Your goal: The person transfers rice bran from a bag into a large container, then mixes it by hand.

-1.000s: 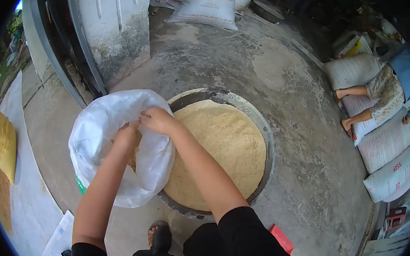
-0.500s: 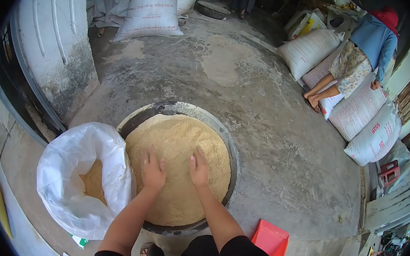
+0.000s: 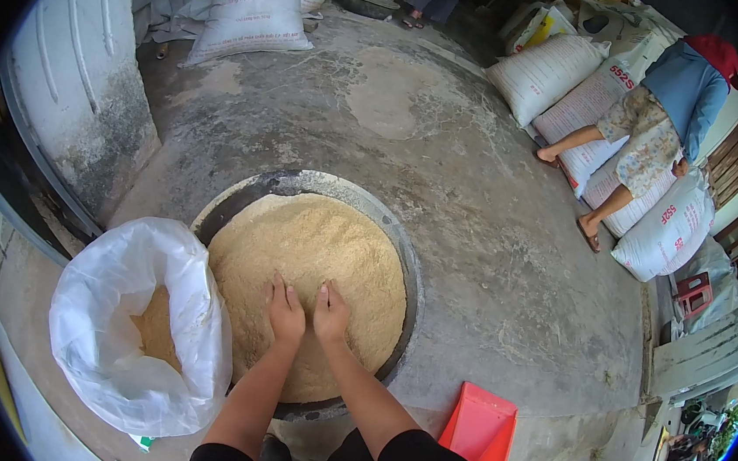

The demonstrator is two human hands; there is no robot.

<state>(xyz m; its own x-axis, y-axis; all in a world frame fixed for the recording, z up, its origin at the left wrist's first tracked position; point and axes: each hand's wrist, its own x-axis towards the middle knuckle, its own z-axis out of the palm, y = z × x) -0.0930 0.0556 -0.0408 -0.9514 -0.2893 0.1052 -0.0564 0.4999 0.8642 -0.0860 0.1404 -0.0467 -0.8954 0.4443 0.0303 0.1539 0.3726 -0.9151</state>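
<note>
In my head view, both hands are now over the basin (image 3: pixel 414 274), low on the pale meal (image 3: pixel 333 236). In the first earlier frame they were at the bag (image 3: pixel 87 294); in the next they were already on the meal, but wider apart and with straighter fingers. Now the left hand (image 3: pixel 286 318) and the right hand (image 3: pixel 332 317) have come near each other, with a narrow gap between them. I see both hands partly open, with the fingers bent inward like a cup and the fingertips at the meal. I cannot tell if any meal is held in them.

The person (image 3: pixel 684 91) at the right, beside the sacks (image 3: pixel 668 226), has changed stance: the legs are now wide apart, and before they were close together.

The basin stands on the floor (image 3: pixel 503 304) in front of my feet, with its opening upward. It is round, so I find no long axis. The bag stands upright just beside it, at its left. Its mouth faces up to the camera and looks slightly longer from top to bottom of the view. The red dustpan (image 3: pixel 479 429) lies to the right of the forearms, its long side running roughly away from my body.
</note>
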